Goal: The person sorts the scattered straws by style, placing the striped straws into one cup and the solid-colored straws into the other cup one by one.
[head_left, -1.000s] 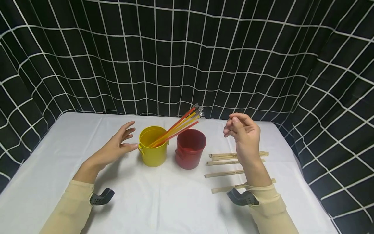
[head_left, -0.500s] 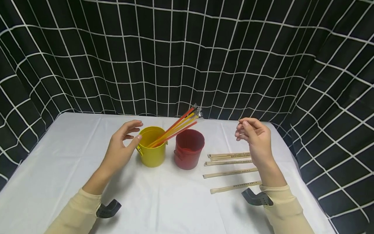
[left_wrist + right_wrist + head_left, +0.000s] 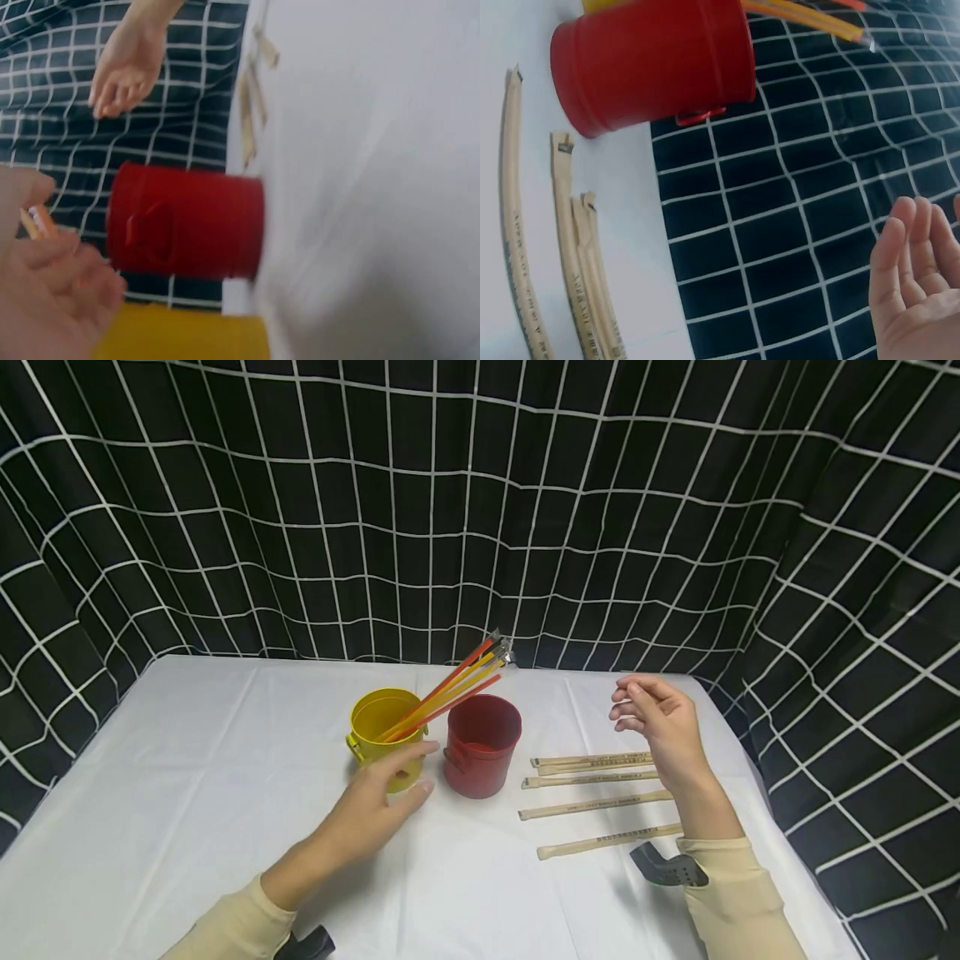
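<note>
My left hand (image 3: 367, 814) hovers in front of the yellow bucket (image 3: 382, 714), thumb and fingers spread and holding nothing. It covers part of the bucket's front. Orange and yellow sticks (image 3: 442, 702) with clear wrapper ends lean out of that bucket to the right. Beside it stands a red bucket (image 3: 482, 747), just right of my left fingertips; the left wrist view shows its side handle. Raised at the right, my right hand (image 3: 667, 727) has loosely bent fingers with nothing between them. Several paper-wrapped sticks (image 3: 592, 807) lie beneath and left of it.
A white cloth (image 3: 465, 893) covers the table. Behind it and along the sides hangs a black curtain (image 3: 450, 510) with white grid lines. A black wrist mount (image 3: 667, 865) sits at the right sleeve, and another mount (image 3: 307, 943) at the left.
My left hand has moved right and nearer me, from the left of the yellow bucket to its front. My right hand has shifted right and slightly down. The buckets and sticks stay put.
</note>
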`<move>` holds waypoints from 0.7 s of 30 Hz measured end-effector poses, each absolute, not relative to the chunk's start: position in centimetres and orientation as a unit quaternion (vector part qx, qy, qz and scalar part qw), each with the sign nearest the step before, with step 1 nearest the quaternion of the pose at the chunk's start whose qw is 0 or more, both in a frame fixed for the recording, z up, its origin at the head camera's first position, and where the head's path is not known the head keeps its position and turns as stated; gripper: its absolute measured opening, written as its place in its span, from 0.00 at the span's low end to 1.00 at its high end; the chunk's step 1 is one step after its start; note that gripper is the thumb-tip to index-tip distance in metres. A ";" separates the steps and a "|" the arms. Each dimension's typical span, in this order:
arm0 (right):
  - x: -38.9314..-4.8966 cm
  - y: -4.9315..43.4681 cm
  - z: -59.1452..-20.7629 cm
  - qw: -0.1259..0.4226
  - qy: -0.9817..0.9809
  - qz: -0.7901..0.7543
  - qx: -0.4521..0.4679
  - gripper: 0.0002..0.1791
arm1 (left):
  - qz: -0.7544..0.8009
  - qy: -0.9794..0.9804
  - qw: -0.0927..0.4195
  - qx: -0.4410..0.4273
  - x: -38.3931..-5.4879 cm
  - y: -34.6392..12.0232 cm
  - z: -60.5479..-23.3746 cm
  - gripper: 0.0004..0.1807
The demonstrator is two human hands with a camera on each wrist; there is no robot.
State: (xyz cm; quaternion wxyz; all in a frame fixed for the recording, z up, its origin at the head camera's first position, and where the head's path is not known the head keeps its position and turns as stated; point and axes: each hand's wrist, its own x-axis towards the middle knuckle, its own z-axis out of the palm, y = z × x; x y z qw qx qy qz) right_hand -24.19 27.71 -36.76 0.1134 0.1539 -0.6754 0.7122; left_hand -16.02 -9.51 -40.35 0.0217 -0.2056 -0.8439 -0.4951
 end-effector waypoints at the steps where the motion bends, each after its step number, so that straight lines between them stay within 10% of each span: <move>1: -24.2 27.9 -36.9 0.108 -0.680 0.709 0.153 0.09 | -0.486 -0.851 0.001 -0.199 -15.9 -9.2 -40.7 0.30; 12: -24.7 28.6 -37.9 0.116 -0.694 0.701 0.119 0.07 | -0.429 -0.881 -0.113 -0.166 -17.2 -6.5 -43.5 0.52; 21: -25.0 29.2 -38.9 0.100 -0.754 0.641 0.101 0.09 | -0.465 -0.869 -0.102 -0.133 -19.1 -5.0 -45.5 0.54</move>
